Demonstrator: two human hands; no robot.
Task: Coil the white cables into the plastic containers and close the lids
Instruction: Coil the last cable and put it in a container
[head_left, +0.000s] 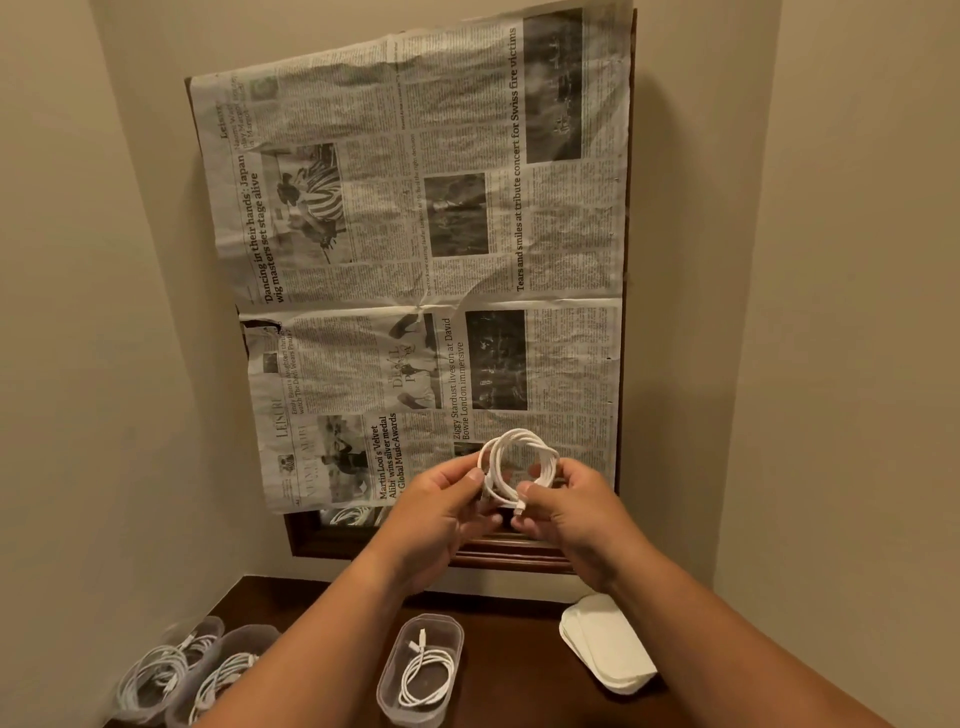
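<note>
I hold a coiled white cable (517, 457) up in front of the newspaper-covered frame, well above the table. My left hand (441, 501) pinches the coil's left side and my right hand (566, 499) grips its right side and a plug end. Below, an open clear plastic container (390, 675) stands on the dark table with a white cable (426, 675) coiled inside. Two more open containers (208, 631) with coiled cables (156, 670) sit at the lower left, partly hidden by my left forearm. A stack of white lids (605, 644) lies at the right.
The dark wooden table (519, 675) fills a narrow alcove between beige walls. A sheet of newspaper (415, 260) covers a wood-framed mirror (337, 540) on the back wall; its bare lower strip reflects cables.
</note>
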